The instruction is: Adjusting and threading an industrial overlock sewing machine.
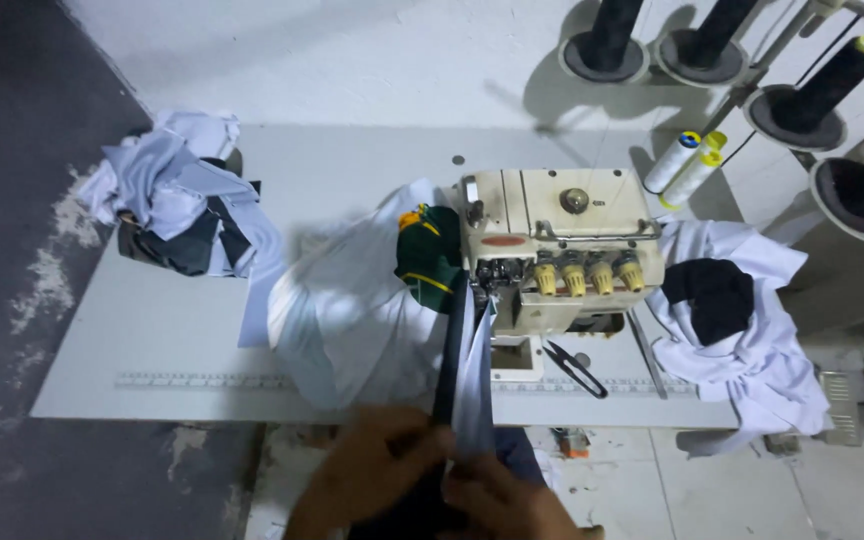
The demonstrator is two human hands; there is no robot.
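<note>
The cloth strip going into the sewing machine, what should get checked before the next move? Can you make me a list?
1. Both hands on the cloth strip: ok. The left hand and right hand pinch it at the table's near edge.
2. Strip lies straight up to the sewing machine: ok, it runs taut from the hands to the machine's front.
3. Fingers away from the needle: ok, both hands are well back.
4. Scissors off the strip's path: ok, they lie to the right of it.
5. Light fabric bundle clear of the strip: cannot tell, it lies right against the strip's left side.
6. Thread running from the cones: cannot tell, too thin to see.
</note>
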